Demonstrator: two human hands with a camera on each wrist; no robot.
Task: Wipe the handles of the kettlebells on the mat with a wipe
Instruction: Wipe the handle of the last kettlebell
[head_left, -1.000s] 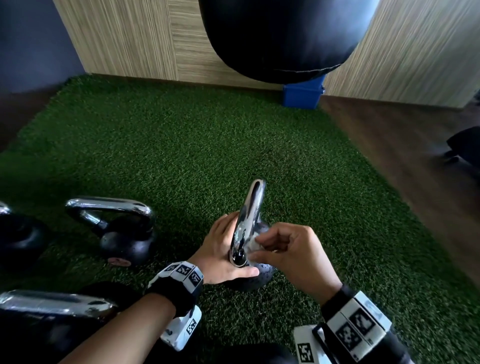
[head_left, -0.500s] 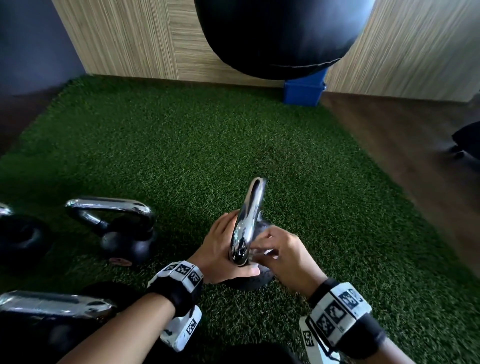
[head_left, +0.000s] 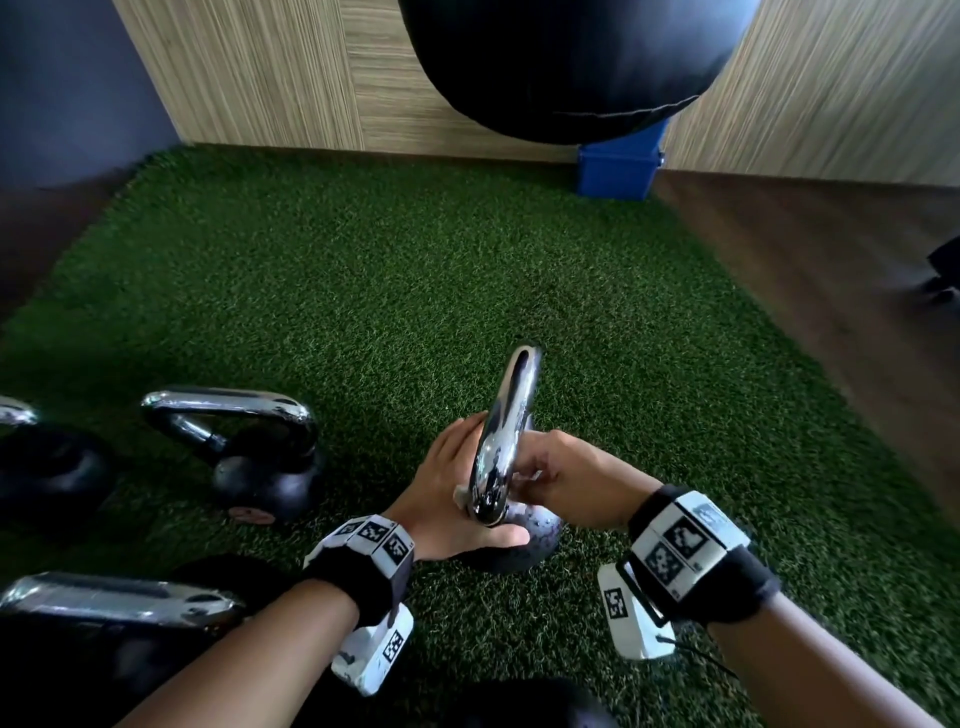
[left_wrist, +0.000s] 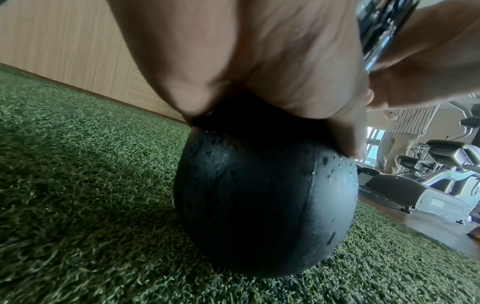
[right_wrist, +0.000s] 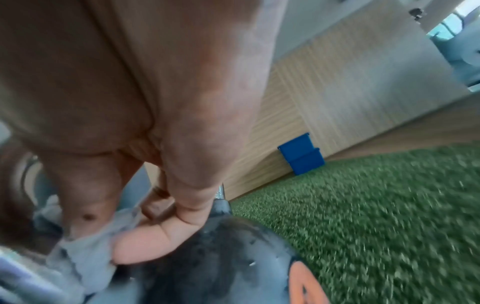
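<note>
A small black kettlebell (head_left: 524, 540) with a chrome handle (head_left: 506, 431) stands on the green turf mat (head_left: 363, 291) in front of me. My left hand (head_left: 447, 493) grips its ball, the thumb laid across the near side; the left wrist view shows the palm on top of the ball (left_wrist: 262, 201). My right hand (head_left: 561, 483) pinches a white wipe (right_wrist: 85, 253) against the lower part of the handle, inside the loop. In the head view most of the wipe is hidden behind the chrome.
Three more kettlebells stand on the left: one upright (head_left: 260, 457), one at the edge (head_left: 36, 467), and a large one near my left forearm (head_left: 114, 618). A black punching bag (head_left: 561, 67) hangs ahead. A blue box (head_left: 618, 171) sits by the wood wall. Gym machines (left_wrist: 428, 185) stand to the right.
My right hand has slid the wipe down and further into the handle's loop, its wrist swinging right. The left hand has kept its grip on the ball.
</note>
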